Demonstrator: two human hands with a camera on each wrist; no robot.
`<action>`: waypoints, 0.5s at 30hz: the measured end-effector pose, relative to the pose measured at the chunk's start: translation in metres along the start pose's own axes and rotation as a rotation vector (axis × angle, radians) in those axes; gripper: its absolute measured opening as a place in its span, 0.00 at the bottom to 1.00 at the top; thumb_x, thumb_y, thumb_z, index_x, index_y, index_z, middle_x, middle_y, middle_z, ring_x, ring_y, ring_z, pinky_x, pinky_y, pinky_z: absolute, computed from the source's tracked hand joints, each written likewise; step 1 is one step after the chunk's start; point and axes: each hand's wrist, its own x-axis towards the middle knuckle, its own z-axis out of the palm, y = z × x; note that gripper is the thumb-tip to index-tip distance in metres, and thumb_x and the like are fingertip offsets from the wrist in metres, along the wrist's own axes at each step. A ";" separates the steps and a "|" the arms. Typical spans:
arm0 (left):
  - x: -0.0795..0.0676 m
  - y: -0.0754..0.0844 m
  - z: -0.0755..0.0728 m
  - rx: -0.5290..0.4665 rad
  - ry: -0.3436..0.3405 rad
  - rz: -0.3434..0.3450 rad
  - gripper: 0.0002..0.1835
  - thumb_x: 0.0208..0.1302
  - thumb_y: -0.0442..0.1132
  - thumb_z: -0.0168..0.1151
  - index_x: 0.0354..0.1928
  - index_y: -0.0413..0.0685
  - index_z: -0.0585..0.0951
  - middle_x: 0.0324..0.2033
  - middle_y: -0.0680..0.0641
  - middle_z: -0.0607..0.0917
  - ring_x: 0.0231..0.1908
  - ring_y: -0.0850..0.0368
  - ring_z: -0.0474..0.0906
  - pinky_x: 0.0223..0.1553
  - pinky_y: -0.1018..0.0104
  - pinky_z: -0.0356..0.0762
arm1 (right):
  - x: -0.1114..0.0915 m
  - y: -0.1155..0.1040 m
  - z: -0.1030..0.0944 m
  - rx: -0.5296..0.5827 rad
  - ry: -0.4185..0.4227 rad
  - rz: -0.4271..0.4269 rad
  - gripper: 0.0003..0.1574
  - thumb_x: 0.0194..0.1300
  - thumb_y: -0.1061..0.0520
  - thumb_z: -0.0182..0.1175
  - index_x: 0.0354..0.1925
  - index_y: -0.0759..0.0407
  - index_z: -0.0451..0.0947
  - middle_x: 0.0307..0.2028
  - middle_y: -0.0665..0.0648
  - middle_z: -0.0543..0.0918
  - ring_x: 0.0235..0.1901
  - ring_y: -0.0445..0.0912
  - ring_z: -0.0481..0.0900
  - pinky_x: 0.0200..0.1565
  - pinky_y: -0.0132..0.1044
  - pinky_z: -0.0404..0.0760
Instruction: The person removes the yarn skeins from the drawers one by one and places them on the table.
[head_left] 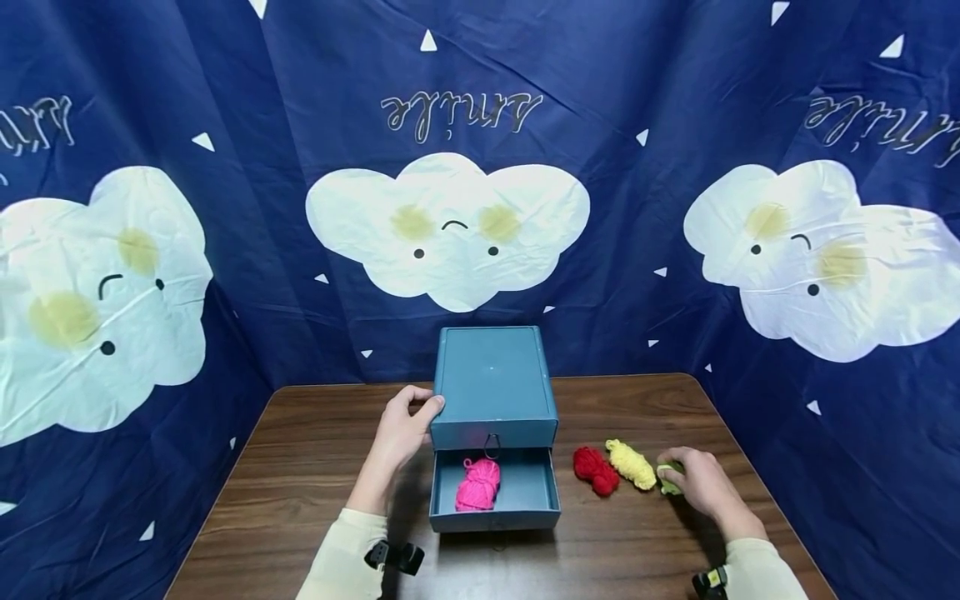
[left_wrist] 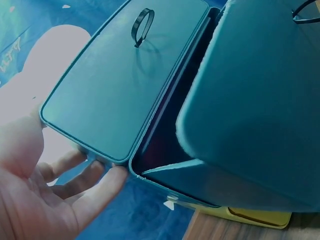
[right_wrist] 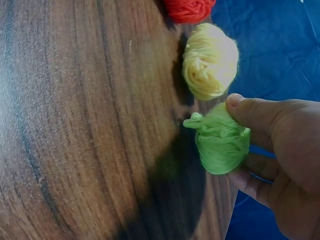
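A teal two-drawer box [head_left: 491, 375] stands at mid-table, its lower drawer [head_left: 517, 492] pulled out with a pink yarn skein [head_left: 478, 485] lying inside. My left hand [head_left: 405, 423] touches the left side of the box near its upper front corner. In the left wrist view, its fingertips [left_wrist: 117, 175] meet the side by the shut upper drawer [left_wrist: 110, 95]. Over at the right, my right hand [head_left: 701, 479] pinches a green yarn skein [right_wrist: 222, 142] between thumb and fingers. Beside that lies a yellow yarn skein [right_wrist: 210, 62], then a red one [head_left: 596, 471].
The brown wooden table [head_left: 315, 475] is backed by a dark blue curtain [head_left: 630, 317] with white clouds. Black ring pulls [left_wrist: 142, 27] stick out from the drawers. Something yellow [left_wrist: 260, 217] shows beyond the box in the left wrist view.
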 end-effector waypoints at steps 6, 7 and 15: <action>0.000 -0.001 0.002 0.021 -0.009 0.023 0.17 0.72 0.45 0.64 0.54 0.40 0.81 0.46 0.37 0.84 0.38 0.54 0.83 0.36 0.58 0.89 | 0.000 0.005 0.004 0.000 0.010 0.003 0.08 0.64 0.57 0.71 0.42 0.56 0.87 0.42 0.58 0.90 0.46 0.60 0.86 0.48 0.58 0.83; 0.000 -0.001 0.002 0.021 -0.010 0.027 0.18 0.72 0.45 0.64 0.54 0.40 0.81 0.46 0.37 0.84 0.38 0.54 0.83 0.36 0.57 0.89 | -0.001 0.006 0.005 0.002 0.010 0.005 0.08 0.64 0.57 0.71 0.42 0.56 0.87 0.42 0.58 0.90 0.46 0.60 0.86 0.48 0.58 0.83; -0.001 -0.001 0.000 0.034 0.002 0.030 0.17 0.71 0.44 0.65 0.53 0.40 0.81 0.46 0.37 0.84 0.38 0.54 0.82 0.35 0.57 0.89 | 0.000 0.006 0.010 0.037 -0.001 0.003 0.13 0.67 0.56 0.68 0.48 0.60 0.86 0.47 0.62 0.88 0.52 0.64 0.83 0.53 0.62 0.81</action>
